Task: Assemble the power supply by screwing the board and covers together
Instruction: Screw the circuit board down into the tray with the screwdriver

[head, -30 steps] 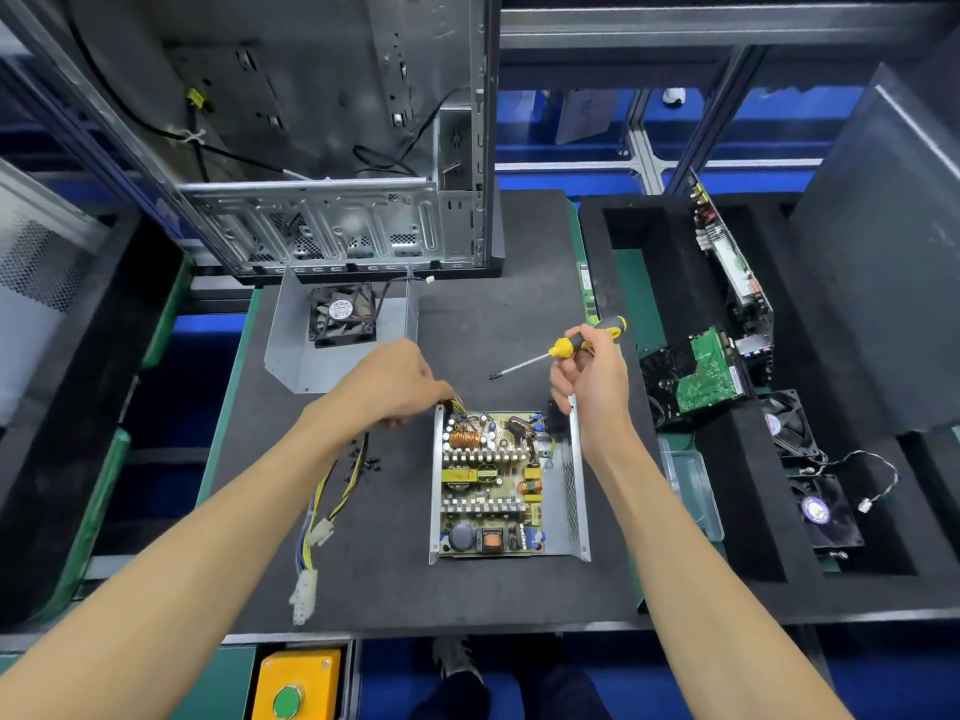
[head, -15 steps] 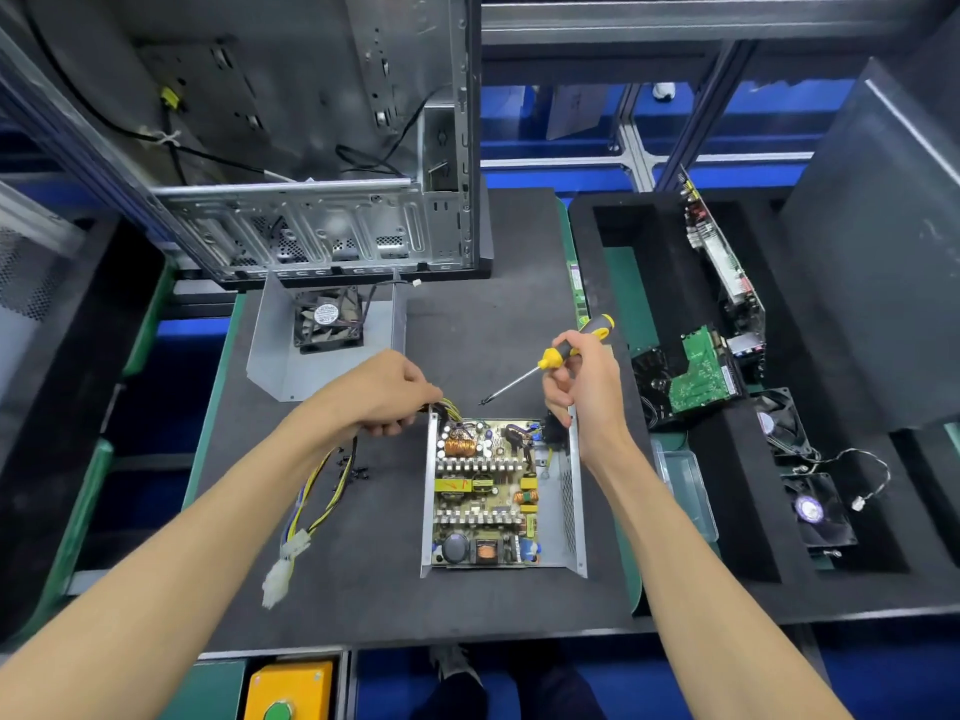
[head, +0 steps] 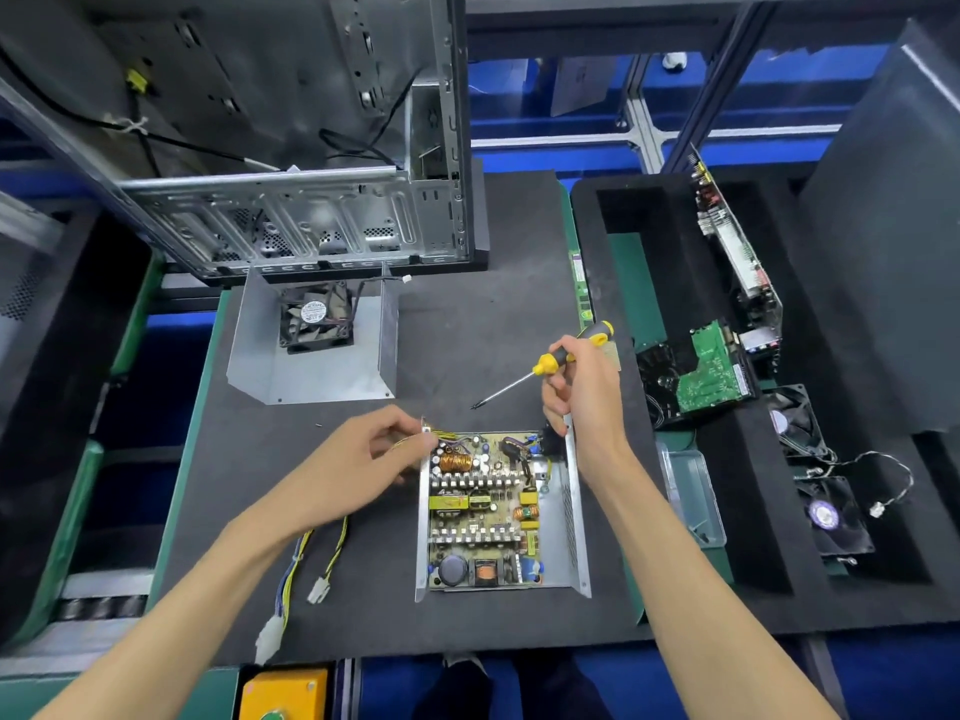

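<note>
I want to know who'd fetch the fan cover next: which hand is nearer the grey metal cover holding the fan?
Left. The left hand sits just below the fan cover, at the board's top-left corner. The right hand, holding the screwdriver, is farther off to its right.

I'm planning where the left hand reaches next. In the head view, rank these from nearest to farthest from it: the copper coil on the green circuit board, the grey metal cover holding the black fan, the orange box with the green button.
1. Copper coil, just right of the left hand, on the board.
2. Grey metal cover, beyond the hand.
3. Orange box, at the near table edge.
</note>
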Tool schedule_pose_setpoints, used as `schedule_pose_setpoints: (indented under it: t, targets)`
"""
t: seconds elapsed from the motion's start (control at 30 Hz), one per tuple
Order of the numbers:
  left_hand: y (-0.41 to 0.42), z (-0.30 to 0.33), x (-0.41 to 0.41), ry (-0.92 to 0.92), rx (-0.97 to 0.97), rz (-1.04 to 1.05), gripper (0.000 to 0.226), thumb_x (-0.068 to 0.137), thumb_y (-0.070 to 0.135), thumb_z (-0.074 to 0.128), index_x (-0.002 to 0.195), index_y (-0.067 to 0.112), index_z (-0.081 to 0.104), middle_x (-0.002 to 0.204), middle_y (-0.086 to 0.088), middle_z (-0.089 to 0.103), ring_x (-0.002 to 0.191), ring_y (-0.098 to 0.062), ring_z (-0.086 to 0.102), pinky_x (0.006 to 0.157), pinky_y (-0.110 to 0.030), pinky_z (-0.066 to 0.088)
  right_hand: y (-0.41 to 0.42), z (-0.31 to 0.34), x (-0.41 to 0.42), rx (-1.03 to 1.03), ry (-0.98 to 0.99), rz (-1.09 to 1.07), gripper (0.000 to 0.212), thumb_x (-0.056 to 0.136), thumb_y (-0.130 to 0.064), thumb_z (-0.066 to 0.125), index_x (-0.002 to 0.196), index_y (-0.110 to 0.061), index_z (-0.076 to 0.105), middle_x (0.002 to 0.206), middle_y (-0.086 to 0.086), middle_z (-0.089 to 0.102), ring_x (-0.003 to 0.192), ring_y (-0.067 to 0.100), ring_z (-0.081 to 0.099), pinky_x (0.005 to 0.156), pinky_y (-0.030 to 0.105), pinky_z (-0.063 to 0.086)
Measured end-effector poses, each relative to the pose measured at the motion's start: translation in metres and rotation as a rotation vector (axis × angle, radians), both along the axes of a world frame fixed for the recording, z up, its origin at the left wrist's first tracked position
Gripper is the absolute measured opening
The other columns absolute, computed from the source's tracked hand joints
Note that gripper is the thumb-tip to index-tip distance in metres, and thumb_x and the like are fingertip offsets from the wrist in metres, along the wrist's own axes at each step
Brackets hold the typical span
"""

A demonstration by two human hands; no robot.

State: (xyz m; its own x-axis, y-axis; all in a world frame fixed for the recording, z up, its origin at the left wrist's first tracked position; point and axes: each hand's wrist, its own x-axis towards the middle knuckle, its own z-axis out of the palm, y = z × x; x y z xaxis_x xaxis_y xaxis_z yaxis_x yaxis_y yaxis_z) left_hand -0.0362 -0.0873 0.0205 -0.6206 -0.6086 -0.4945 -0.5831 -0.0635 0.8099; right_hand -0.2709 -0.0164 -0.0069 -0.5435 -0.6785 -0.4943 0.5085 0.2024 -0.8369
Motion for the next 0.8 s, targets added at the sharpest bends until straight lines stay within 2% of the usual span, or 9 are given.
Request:
schedule_pose_setpoints:
  t: [0.07, 0.17, 0.27, 0.37, 0.5, 0.6, 0.67, 0.73, 0.8]
  targets:
    - [0.005, -0.001, 0.0, -0.063, -0.061, -0.034, 0.038, 0.079, 0.051, 0.077, 0.101, 0.023, 0.063, 0.1, 0.005, 0.075, 0.098, -0.012, 0.071, 0.097, -0.044, 0.053, -0.004, 0.002, -0.003, 0.022, -0.019, 0.009, 0.022, 0.094, -0.018, 0.051, 0.072, -0.016, 0.054, 0.054, -0.002, 0.038, 0.039, 0.014, 0.029, 0.036, 0.021, 0.025]
    - [0.008, -0.004, -0.002, -0.096, -0.096, 0.052, 0.039, 0.073, 0.044, 0.087, 0.099, 0.027, 0.064, 0.105, 0.003, 0.074, 0.103, -0.017, 0.069, 0.101, -0.047, 0.05, -0.012, 0.005, -0.003, 0.002, 0.012, 0.061, 0.021, 0.096, -0.018, 0.053, 0.075, -0.016, 0.056, 0.054, -0.003, 0.041, 0.042, 0.014, 0.033, 0.039, 0.023, 0.028]
    - [0.009, -0.001, -0.002, -0.069, -0.059, 0.128, 0.046, 0.06, 0.054, 0.088, 0.097, 0.031, 0.071, 0.105, 0.009, 0.076, 0.1, -0.012, 0.071, 0.102, -0.046, 0.051, -0.013, 0.006, 0.0, -0.059, 0.149, 0.199, 0.017, 0.099, -0.024, 0.054, 0.085, -0.016, 0.06, 0.06, -0.001, 0.049, 0.045, 0.014, 0.04, 0.038, 0.023, 0.034]
    - [0.01, -0.001, -0.001, -0.066, -0.05, 0.157, 0.048, 0.057, 0.058, 0.087, 0.095, 0.032, 0.073, 0.098, 0.012, 0.077, 0.094, -0.008, 0.073, 0.098, -0.041, 0.053, -0.011, 0.008, 0.001, -0.115, 0.273, 0.303, 0.018, 0.096, -0.035, 0.057, 0.086, -0.021, 0.061, 0.062, -0.003, 0.053, 0.048, 0.013, 0.044, 0.039, 0.024, 0.036]
    - [0.014, -0.003, -0.001, -0.037, -0.023, 0.227, 0.032, 0.067, 0.042, 0.091, 0.092, 0.034, 0.072, 0.095, 0.011, 0.078, 0.087, -0.007, 0.075, 0.083, -0.027, 0.049, -0.016, 0.017, -0.001, -0.166, 0.476, 0.418, 0.013, 0.092, -0.048, 0.057, 0.082, -0.042, 0.063, 0.067, -0.011, 0.062, 0.056, 0.006, 0.051, 0.048, 0.019, 0.04]
    - [0.019, -0.004, 0.0, -0.024, -0.022, 0.275, 0.033, 0.067, 0.039, 0.091, 0.094, 0.03, 0.074, 0.093, 0.011, 0.078, 0.086, -0.006, 0.075, 0.081, -0.025, 0.048, -0.023, 0.022, 0.001, -0.201, 0.667, 0.555, 0.014, 0.092, -0.049, 0.052, 0.088, -0.041, 0.062, 0.076, 0.001, 0.068, 0.066, 0.022, 0.057, 0.06, 0.041, 0.049]
    - [0.021, -0.005, -0.001, -0.018, -0.017, 0.311, 0.034, 0.066, 0.037, 0.091, 0.094, 0.027, 0.074, 0.092, 0.011, 0.078, 0.084, -0.006, 0.075, 0.078, -0.02, 0.05, -0.028, 0.023, 0.003, -0.216, 0.756, 0.668, 0.018, 0.094, -0.049, 0.047, 0.094, -0.036, 0.06, 0.078, 0.006, 0.068, 0.071, 0.028, 0.059, 0.07, 0.048, 0.053]
    - [0.022, -0.005, -0.001, -0.016, -0.023, 0.335, 0.034, 0.064, 0.036, 0.091, 0.092, 0.027, 0.075, 0.09, 0.014, 0.078, 0.081, -0.002, 0.074, 0.072, -0.011, 0.051, -0.031, 0.023, 0.004, -0.213, 0.844, 0.767, 0.02, 0.096, -0.049, 0.043, 0.097, -0.035, 0.058, 0.076, 0.005, 0.066, 0.066, 0.018, 0.056, 0.068, 0.043, 0.051]
    - [0.024, -0.006, -0.002, -0.015, -0.035, 0.357, 0.03, 0.063, 0.036, 0.091, 0.088, 0.029, 0.075, 0.088, 0.018, 0.077, 0.078, 0.004, 0.072, 0.067, -0.002, 0.046, -0.033, 0.021, 0.004, -0.221, 0.933, 0.839, 0.023, 0.097, -0.047, 0.041, 0.099, -0.032, 0.058, 0.071, 0.001, 0.061, 0.062, 0.013, 0.049, 0.061, 0.029, 0.043]
